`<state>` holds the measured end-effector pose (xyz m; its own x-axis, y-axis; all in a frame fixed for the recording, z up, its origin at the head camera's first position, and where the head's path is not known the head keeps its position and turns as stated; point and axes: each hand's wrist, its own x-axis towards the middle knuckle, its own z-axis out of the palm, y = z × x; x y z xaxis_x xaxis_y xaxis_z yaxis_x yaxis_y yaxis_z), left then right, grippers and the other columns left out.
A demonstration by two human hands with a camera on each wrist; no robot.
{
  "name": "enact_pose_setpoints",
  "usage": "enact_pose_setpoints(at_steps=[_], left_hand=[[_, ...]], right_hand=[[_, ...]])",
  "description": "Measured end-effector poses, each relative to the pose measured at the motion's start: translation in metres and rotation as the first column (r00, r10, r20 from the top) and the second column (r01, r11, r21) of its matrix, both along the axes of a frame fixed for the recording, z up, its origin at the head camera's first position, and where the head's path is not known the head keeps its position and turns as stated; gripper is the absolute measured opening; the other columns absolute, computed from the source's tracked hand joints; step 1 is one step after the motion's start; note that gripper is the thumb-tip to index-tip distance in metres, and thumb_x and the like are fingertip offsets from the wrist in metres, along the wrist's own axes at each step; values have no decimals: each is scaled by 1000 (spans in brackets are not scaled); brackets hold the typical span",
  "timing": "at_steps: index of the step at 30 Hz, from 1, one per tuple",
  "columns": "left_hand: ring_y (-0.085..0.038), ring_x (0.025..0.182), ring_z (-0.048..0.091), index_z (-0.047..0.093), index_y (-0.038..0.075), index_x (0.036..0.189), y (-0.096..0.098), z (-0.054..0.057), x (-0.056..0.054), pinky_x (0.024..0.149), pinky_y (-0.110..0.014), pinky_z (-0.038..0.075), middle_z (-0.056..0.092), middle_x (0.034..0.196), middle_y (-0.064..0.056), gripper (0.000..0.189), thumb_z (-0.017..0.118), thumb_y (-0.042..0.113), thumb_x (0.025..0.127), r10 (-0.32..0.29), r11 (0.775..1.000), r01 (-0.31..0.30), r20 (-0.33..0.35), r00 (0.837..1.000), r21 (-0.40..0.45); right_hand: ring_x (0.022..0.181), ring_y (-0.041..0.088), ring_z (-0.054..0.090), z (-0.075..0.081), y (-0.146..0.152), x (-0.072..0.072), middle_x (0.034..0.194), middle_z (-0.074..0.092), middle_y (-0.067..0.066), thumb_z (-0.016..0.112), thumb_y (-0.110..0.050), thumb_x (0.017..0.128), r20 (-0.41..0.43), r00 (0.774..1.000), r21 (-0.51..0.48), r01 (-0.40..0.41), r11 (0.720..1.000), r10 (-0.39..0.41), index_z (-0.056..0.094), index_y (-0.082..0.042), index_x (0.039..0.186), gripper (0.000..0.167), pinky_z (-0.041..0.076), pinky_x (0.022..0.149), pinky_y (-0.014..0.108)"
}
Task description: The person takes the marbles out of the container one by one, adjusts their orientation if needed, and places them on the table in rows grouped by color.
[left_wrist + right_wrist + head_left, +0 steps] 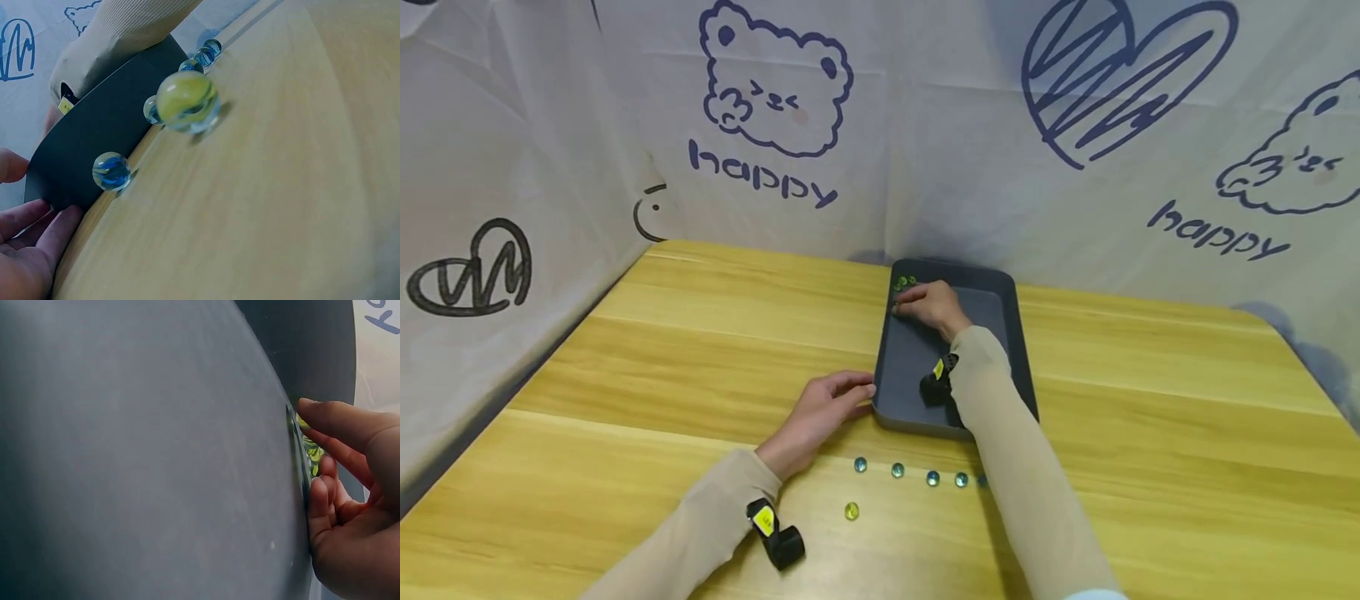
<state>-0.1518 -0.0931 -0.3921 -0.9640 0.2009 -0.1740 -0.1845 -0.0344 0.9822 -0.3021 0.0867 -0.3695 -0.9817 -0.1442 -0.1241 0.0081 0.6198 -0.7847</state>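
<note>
A dark grey tray [1027, 367] lies on the wooden table. My right hand [934, 306] reaches inside it, by the left wall. Between thumb and fingertips it pinches a yellow-green marble [302, 422], mostly covered by the fingers. Several yellow-green marbles [903, 281] sit just beyond, in the tray's far left corner. My left hand [820, 412] touches the tray's near left corner from outside, its fingers fairly straight against the wall. Nearer me, blue marbles [898, 471] form a row on the table, one partly behind the right sleeve. A single yellow marble [852, 511] lies in front of that row.
The wooden table [737, 333] reaches back to a white cloth backdrop [940, 167] with drawn bears and hearts. A small black camera is strapped on each wrist. The right forearm crosses over the tray's near edge.
</note>
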Motion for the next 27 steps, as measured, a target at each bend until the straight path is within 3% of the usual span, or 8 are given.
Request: enact_pose_setpoints(at_steps=[7, 16, 24, 27], left_hand=[[-28, 111, 59, 58, -9, 125, 3, 0, -1, 91, -33, 55, 59, 122, -19, 32, 57, 6, 96, -3, 1000, 3, 1, 1000, 5], [-28, 111, 59, 58, -9, 125, 4, -4, 1, 92, -33, 55, 59, 122, -20, 32, 57, 6, 96, 1, 1000, -1, 6, 1000, 4], [-28, 110, 60, 58, -10, 123, 4, -2, 1, 91, -33, 55, 60, 121, -20, 32, 57, 5, 96, 10, 1000, -10, -6, 1000, 9], [-28, 110, 60, 59, -10, 123, 3, -1, 0, 91, -33, 55, 60, 120, -20, 32, 57, 5, 95, 12, 1000, -12, -4, 1000, 1]], right_hand=[[112, 31, 55, 1, 7, 0, 121, 63, 15, 72, -15, 88, 15, 1000, -24, -14, 1000, 14, 72, -3, 113, 27, 50, 95, 42], [106, 27, 59, 9, 21, -1, 124, 60, 15, 69, -14, 91, 111, 992, -81, -56, 995, 65, 68, 1, 116, 30, 53, 89, 36], [113, 29, 55, 45, 24, 2, 125, 59, 13, 67, -18, 92, 75, 987, -131, -132, 983, 142, 65, -1, 120, 33, 49, 97, 42], [115, 31, 53, 54, 24, 4, 125, 58, 14, 67, -18, 92, 74, 989, -162, -111, 981, 125, 65, -1, 120, 32, 47, 99, 45]])
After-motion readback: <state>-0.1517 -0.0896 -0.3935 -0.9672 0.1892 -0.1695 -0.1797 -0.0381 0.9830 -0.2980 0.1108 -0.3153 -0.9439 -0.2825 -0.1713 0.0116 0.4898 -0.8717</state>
